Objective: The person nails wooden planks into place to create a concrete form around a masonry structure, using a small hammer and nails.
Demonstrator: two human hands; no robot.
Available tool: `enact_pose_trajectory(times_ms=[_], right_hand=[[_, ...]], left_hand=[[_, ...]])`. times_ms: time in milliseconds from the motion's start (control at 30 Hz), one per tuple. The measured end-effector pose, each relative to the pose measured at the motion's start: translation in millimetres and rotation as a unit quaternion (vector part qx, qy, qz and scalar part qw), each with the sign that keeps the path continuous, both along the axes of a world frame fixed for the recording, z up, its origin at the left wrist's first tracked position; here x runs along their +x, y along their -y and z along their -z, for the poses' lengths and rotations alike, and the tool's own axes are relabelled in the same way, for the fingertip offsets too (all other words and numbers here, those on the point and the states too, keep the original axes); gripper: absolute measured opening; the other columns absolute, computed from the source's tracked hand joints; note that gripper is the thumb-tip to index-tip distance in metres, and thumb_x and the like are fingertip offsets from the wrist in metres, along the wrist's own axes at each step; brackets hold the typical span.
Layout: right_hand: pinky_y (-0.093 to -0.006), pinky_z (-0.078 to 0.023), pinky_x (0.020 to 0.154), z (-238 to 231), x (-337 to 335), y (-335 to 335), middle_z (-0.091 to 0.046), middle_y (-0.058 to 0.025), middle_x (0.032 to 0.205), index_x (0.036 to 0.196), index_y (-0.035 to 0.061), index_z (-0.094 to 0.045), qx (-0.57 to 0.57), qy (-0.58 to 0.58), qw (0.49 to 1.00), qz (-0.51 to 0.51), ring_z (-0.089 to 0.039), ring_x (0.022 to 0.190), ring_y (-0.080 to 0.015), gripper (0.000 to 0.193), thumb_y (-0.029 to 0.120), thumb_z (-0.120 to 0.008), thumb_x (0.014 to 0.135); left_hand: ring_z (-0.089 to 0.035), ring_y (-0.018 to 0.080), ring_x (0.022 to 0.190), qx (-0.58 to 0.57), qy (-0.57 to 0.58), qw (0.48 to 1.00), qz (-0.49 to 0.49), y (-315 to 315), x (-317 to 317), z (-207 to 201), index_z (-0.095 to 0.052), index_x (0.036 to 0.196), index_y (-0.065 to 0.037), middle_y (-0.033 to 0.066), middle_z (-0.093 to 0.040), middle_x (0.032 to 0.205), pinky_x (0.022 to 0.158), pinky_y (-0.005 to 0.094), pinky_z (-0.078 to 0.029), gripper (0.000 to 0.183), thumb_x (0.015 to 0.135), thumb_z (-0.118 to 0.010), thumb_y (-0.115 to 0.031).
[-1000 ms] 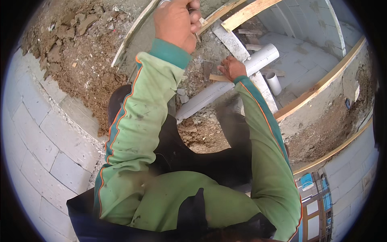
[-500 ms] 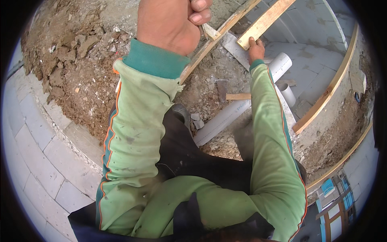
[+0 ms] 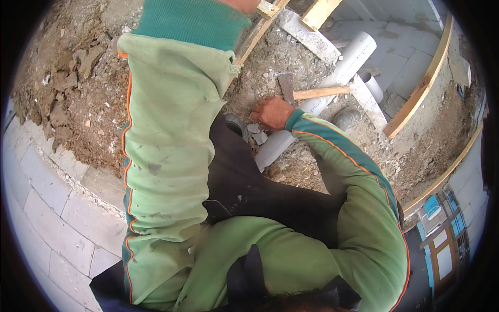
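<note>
My left hand (image 3: 243, 4) is almost wholly cut off by the top edge, beside the end of a short wood piece (image 3: 267, 9); its fingers are hidden. Low over the rubble, my right hand (image 3: 274, 113) is beside the grey plastic pipe (image 3: 280, 148), its fingers bent downward and their tips out of sight. Just beyond it lies a hammer-like tool with a rusty metal head (image 3: 285, 87) and a wooden handle (image 3: 322, 92), which crosses the pipe. Whether the hand touches anything is unclear. Small grey chunks (image 3: 258, 136) lie under it.
A narrow timber (image 3: 258, 32) runs diagonally past my left sleeve. A sawn board (image 3: 318, 14) projects from the top. At right, a curved plank (image 3: 423, 96) edges a block-lined pit with a short pipe (image 3: 371, 86). Loose soil (image 3: 78, 93) and paving blocks (image 3: 86, 218) lie left.
My right hand has let go of the sawn board and come down and left to the rubble by the tool. My left hand has moved up, mostly out of the picture.
</note>
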State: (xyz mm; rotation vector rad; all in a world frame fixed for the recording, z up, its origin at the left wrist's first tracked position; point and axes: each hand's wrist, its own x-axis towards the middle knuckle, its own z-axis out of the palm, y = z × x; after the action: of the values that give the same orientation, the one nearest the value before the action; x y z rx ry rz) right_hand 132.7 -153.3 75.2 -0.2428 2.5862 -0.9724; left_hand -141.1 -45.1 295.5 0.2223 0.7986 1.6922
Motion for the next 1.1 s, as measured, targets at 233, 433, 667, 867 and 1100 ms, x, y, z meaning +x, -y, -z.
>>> enact_pose_trajectory(times_ms=[233,433,667,867,1100], right_hand=[[-0.0406,-0.055,0.074,25,15,97,-0.059,-0.0143,0.099,0.103,0.0054,-0.056,0.008,0.071,0.985,0.16,-0.064,0.093,-0.0309,0.028,0.013,-0.061,0.077],[-0.0457,-0.051,0.076,-9,-30,-5,-0.066,-0.0188,0.098,0.11,0.0086,-0.055,-0.082,0.174,0.874,0.446,-0.066,0.088,-0.0366,0.041,0.034,-0.066,0.08],[-0.0454,-0.052,0.077,-21,-97,-140,-0.067,-0.0157,0.098,0.111,0.0085,-0.057,0.131,0.038,0.755,0.641,-0.066,0.09,-0.0343,0.04,0.036,-0.066,0.083],[-0.0465,-0.052,0.077,8,-108,-135,-0.063,-0.0128,0.102,0.107,0.0086,-0.063,0.237,0.045,0.767,0.594,-0.064,0.096,-0.0334,0.031,0.033,-0.064,0.087],[-0.042,-0.05,0.076,-1,4,-88,-0.061,-0.0086,0.095,0.098,0.0105,-0.063,0.205,-0.003,0.939,0.277,-0.061,0.094,-0.0273,0.033,0.04,-0.066,0.085]], left_hand=[[-0.044,0.0093,0.054,-0.022,0.014,0.999,-0.048,11,9,-36,-0.051,0.094,-0.009,-0.0001,-0.053,0.073,0.043,0.0222,-0.033,0.01,0.095,-0.052,-0.019],[-0.046,0.01,0.053,-0.033,0.025,0.998,-0.045,10,-1,-29,-0.054,0.097,-0.008,-0.0004,-0.054,0.072,0.043,0.023,-0.034,0.013,0.095,-0.052,-0.02],[-0.046,0.0104,0.053,-0.038,0.005,0.998,-0.041,13,-1,-31,-0.055,0.098,-0.008,-0.0002,-0.055,0.073,0.042,0.0234,-0.035,0.014,0.095,-0.052,-0.021],[-0.047,0.0105,0.053,-0.035,0.018,0.999,-0.037,13,0,-31,-0.056,0.098,-0.008,-0.0001,-0.055,0.073,0.042,0.0234,-0.035,0.014,0.095,-0.052,-0.021],[-0.046,0.0104,0.053,-0.029,0.039,0.998,-0.041,12,1,-28,-0.055,0.097,-0.008,-0.0003,-0.054,0.073,0.042,0.0232,-0.034,0.014,0.095,-0.053,-0.022]])
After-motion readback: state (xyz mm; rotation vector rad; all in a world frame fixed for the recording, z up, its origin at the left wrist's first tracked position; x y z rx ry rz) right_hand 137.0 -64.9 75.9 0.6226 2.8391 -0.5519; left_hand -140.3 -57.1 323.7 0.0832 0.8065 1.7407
